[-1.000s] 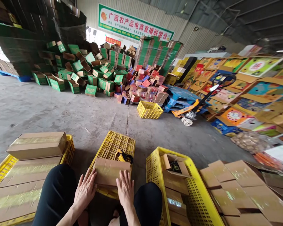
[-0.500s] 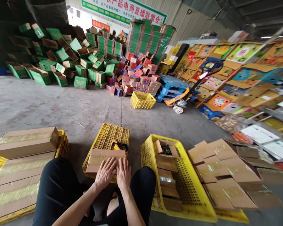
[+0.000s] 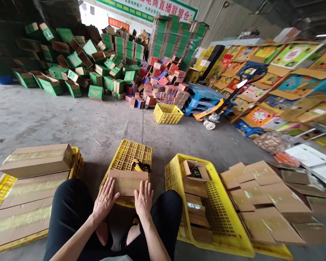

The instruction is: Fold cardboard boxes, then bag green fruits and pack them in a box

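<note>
A hand could slip along the floor strip (image 3: pixel 158 170) between the upturned crate (image 3: pixel 136 149) and the open crate (image 3: pixel 220 206), though the right knee (image 3: pixel 171 206) crowds its near end. Past the box (image 3: pixel 129 182), I see a yellow-and-black tool (image 3: pixel 140 166) in the way; leftward, a raised carton (image 3: pixel 38 159) blocks.

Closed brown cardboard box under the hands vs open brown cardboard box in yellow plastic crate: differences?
Closed box is flat-topped; open box has flaps spread.
Closed box: atop yellow lattice crate; open box: inside right yellow crate.
Left hand and right hand touch closed box, not open box.
Both: brown cardboard.
</note>
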### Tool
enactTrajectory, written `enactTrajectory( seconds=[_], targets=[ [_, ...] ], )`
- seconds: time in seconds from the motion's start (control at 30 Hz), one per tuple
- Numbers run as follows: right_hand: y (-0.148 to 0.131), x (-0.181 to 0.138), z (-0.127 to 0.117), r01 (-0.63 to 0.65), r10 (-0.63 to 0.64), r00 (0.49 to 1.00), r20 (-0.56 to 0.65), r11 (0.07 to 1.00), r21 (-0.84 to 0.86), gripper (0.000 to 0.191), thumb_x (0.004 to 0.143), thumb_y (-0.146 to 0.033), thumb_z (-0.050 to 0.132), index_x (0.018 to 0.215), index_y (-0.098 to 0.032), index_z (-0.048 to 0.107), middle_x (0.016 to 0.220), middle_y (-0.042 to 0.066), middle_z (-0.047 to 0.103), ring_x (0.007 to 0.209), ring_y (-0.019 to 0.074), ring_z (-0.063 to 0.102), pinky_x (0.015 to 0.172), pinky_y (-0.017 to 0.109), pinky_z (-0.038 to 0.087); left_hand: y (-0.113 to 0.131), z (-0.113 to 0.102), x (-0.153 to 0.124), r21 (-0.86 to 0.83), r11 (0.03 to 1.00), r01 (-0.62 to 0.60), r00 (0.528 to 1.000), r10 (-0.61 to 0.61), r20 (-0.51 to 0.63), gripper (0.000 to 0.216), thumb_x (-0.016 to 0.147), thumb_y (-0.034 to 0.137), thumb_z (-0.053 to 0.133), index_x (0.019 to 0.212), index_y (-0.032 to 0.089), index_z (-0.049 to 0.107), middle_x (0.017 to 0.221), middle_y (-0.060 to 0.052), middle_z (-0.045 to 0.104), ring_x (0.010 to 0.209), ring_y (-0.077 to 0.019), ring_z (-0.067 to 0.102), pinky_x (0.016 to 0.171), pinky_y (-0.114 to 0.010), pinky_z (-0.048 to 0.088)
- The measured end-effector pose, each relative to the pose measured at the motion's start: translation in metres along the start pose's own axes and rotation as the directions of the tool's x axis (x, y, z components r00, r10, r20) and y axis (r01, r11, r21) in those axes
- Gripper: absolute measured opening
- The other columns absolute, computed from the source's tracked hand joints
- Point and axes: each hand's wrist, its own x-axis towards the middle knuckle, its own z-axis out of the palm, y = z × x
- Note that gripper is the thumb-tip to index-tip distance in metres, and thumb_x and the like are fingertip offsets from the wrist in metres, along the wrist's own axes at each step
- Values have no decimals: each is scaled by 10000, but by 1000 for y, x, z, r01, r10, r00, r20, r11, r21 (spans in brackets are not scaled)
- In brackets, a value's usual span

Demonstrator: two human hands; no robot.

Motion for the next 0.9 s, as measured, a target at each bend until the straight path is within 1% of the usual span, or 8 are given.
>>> enactTrajectory(
  seconds=[0.07,0.17,0.27,0.37,0.47,0.57,0.77,0.9],
  targets=[
    [-23,-3,2,81,-80,997,-3,995,51,565,1088,-435,421,1584,-168,469,1658,164,398,1553,373,353,1238,587,332,-2,4,0,-32,999,-23,1000,23,1,731,1082,450,394,1689,139,130,1671,-202,386,1539,-340,390,1180,-513,424],
    [-70,-1,10,281,-293,955,43,942,182,564,1083,-473,441,1581,-210,474,1652,109,432,1548,326,376,1250,539,347,-11,8,-4,-71,994,-78,997,79,16,686,1088,328,344,1697,194,58,1699,-159,352,1559,-300,360,1201,-475,407],
    [-109,11,15,342,-374,924,79,900,270,618,1091,-490,414,1616,-166,391,1629,119,472,1536,284,403,1253,493,358,-17,9,-12,-56,995,-82,997,82,-8,684,1081,284,313,1695,260,14,1706,-121,351,1549,-284,379,1222,-488,362],
    [-119,23,14,355,-403,908,111,883,306,646,1089,-509,408,1626,-151,361,1626,137,473,1536,274,403,1256,487,346,-15,5,-14,-48,997,-63,998,64,6,694,1077,296,322,1690,293,-4,1707,-107,351,1550,-279,376,1253,-514,289],
    [-101,26,10,348,-402,906,130,885,310,638,1096,-515,379,1637,-181,336,1642,110,451,1551,261,375,1278,518,287,-10,-4,-10,-37,999,-18,996,21,85,653,1081,314,327,1692,296,97,1687,-109,388,1539,-281,396,1258,-536,262],
    [-65,24,6,287,-324,938,120,925,248,662,1089,-542,382,1644,-187,322,1654,96,429,1558,261,362,1283,527,271,-4,-12,-4,-29,999,23,994,-20,104,620,1094,383,327,1685,259,188,1661,-134,424,1512,-304,437,1250,-583,263],
    [10,25,1,76,-77,996,44,997,22,656,1093,-485,354,1645,-132,322,1653,165,403,1535,320,400,1224,508,369,0,-13,-2,-63,998,29,997,-24,71,647,1093,467,319,1676,197,240,1663,-158,410,1525,-327,417,1236,-574,320],
    [24,25,11,22,-22,1000,20,999,-25,706,1083,-489,356,1656,-84,273,1673,212,343,1527,358,406,1195,507,408,6,-5,-3,-61,998,32,999,-30,35,708,1083,509,332,1672,129,238,1670,-209,382,1566,-362,331,1232,-585,332]
  ],
)
